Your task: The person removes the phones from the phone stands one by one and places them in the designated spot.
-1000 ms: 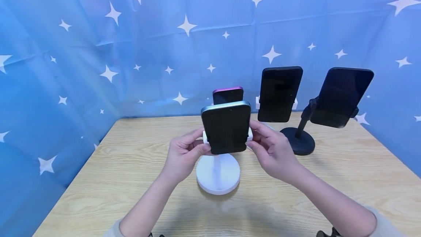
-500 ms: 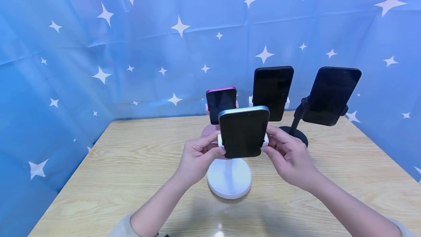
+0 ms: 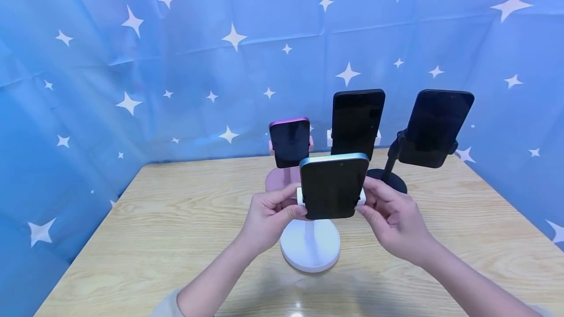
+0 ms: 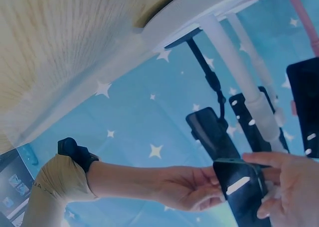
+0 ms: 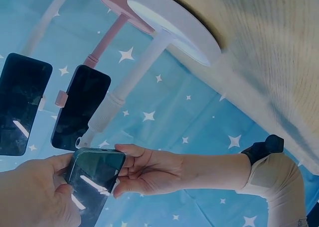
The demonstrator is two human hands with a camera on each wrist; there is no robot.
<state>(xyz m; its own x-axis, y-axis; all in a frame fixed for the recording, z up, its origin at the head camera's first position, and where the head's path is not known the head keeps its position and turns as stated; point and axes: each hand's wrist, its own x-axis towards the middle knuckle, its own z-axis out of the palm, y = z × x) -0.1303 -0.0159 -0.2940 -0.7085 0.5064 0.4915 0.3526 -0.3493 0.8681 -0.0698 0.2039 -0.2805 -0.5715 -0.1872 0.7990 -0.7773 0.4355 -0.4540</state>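
A smartphone with a light blue edge stands in the clamp of a white phone stand. My left hand pinches the clamp's left end between thumb and fingers. At the right end, my right hand holds the clamp likewise. The phone's dark screen tilts upward, and it hides most of the clamp behind it. In the left wrist view my left hand is close at the lower right; in the right wrist view my right hand is close at the lower left.
Behind stand a purple-edged phone on a pink stand, a black phone in a white clamp, and another black phone on a black stand. The wooden table meets a blue starry curtain.
Both hands and the white stand with its phone have shifted right and nearer. The pink stand, earlier mostly hidden, now shows. The whole view has swung slightly right.
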